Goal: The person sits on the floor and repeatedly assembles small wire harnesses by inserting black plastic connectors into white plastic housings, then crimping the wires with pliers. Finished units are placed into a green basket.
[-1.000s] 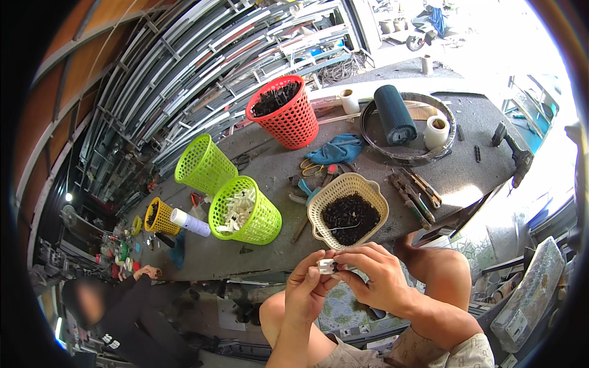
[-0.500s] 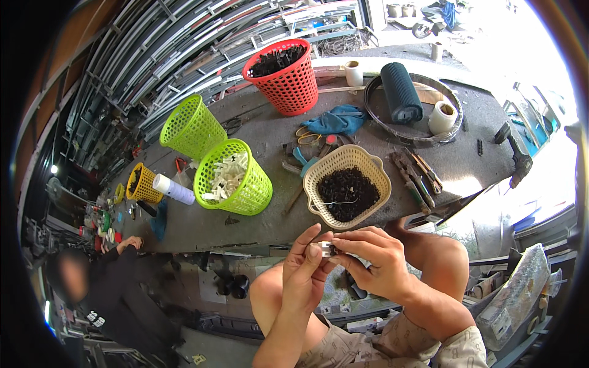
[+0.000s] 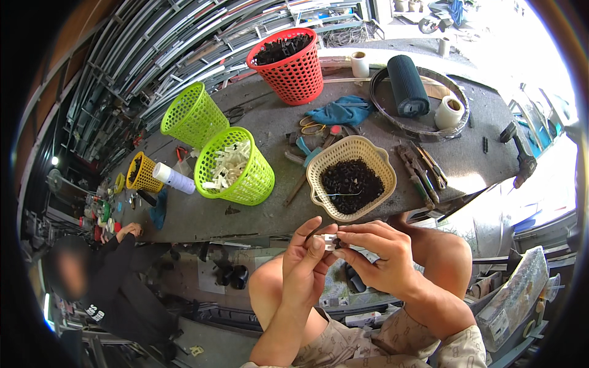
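White blocky piece (image 3: 329, 240): my left hand (image 3: 305, 259) is pinching it, my right hand (image 3: 385, 253) is holding a black bit (image 3: 337, 243) against it.

Just left of the frame's centre, there's room to pass over bare surface (image 3: 262, 216) between the front green basket (image 3: 254, 186) and the beige basket (image 3: 353, 148), though a wooden handle (image 3: 297, 191) lies there. Right of centre, hand tools (image 3: 423, 179) block the way; beyond them it's open until the black tool (image 3: 522, 157).
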A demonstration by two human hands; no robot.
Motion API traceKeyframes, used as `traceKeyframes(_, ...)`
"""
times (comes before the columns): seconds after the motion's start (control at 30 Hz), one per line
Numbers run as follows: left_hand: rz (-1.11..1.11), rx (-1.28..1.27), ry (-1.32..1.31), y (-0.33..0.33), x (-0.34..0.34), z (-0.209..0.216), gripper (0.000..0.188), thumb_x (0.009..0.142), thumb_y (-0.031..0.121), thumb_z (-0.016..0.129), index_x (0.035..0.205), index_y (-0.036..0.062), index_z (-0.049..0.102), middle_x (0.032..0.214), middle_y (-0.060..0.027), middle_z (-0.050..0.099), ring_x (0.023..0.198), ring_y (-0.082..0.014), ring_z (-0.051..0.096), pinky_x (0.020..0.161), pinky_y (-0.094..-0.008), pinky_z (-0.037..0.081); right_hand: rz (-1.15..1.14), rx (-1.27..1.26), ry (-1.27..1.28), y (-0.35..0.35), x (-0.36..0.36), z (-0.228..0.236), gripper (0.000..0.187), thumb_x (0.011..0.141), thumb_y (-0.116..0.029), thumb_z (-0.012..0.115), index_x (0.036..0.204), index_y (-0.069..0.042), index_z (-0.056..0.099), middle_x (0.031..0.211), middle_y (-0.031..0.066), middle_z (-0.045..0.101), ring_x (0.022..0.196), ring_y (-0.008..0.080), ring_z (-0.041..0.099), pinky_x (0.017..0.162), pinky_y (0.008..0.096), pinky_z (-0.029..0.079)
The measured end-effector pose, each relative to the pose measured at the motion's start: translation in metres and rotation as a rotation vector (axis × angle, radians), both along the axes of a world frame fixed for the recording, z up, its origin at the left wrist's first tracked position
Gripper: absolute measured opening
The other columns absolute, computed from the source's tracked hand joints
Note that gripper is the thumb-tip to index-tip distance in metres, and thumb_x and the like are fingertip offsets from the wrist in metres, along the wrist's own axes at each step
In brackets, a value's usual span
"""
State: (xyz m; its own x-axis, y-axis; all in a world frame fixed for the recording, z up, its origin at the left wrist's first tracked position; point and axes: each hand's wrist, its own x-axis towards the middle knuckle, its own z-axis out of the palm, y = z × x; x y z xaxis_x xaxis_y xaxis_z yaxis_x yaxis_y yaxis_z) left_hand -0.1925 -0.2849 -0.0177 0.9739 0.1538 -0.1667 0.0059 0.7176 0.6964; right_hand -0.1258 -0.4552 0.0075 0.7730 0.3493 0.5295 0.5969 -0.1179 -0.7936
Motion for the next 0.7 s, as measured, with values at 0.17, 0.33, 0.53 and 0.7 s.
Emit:
traceKeyframes(0.17, 0.027, 0.015, -0.004, -0.0016, 0.0009, 0.0011, 0.05, 0.104, 0.018, 0.069, 0.147, 0.0043, 0.047, 0.133, -0.0171, 0.068, 0.115, -0.022, 0.071, 0.096, -0.0358, 0.063, 0.017, -0.046, -0.056, -0.001, 0.0014, -0.0008, 0.031, 0.079, 0.0, 0.086, 0.109, -0.003, 0.081, 0.107, 0.0147, 0.079, 0.091, 0.0275, 0.077, 0.08, 0.0358, 0.059)
traceKeyframes(0.33, 0.038, 0.022, 0.007, -0.0024, -0.0002, 0.0019, 0.051, 0.103, 0.017, 0.069, 0.147, 0.0037, 0.047, 0.131, -0.0165, 0.068, 0.112, -0.0212, 0.072, 0.095, -0.0344, 0.063, -0.005, 0.024, 0.005, 0.0045, -0.0003, -0.0069, 0.028, 0.081, -0.006, 0.086, 0.108, -0.005, 0.08, 0.108, 0.0117, 0.079, 0.09, 0.0282, 0.075, 0.08, 0.0364, 0.059)
traceKeyframes(0.53, -0.007, 0.073, 0.039, 0.0003, -0.0014, 0.0031, 0.048, 0.103, 0.015, 0.069, 0.145, 0.0027, 0.049, 0.129, -0.0167, 0.069, 0.111, -0.0243, 0.073, 0.098, -0.0387, 0.063, 0.091, 0.07, 0.281, 0.0016, 0.0008, -0.0081, 0.027, 0.081, -0.007, 0.088, 0.104, -0.003, 0.076, 0.101, 0.0114, 0.078, 0.088, 0.0244, 0.075, 0.079, 0.0348, 0.059)
traceKeyframes(0.7, -0.038, 0.066, 0.073, 0.002, -0.0035, 0.0023, 0.044, 0.103, 0.014, 0.069, 0.142, 0.0023, 0.052, 0.129, -0.0166, 0.069, 0.111, -0.025, 0.073, 0.098, -0.0403, 0.063, 0.213, 0.19, 0.665, -0.0004, 0.0032, -0.0091, 0.028, 0.083, -0.005, 0.088, 0.103, 0.0, 0.068, 0.097, 0.0079, 0.076, 0.085, 0.0123, 0.071, 0.074, 0.0296, 0.057)
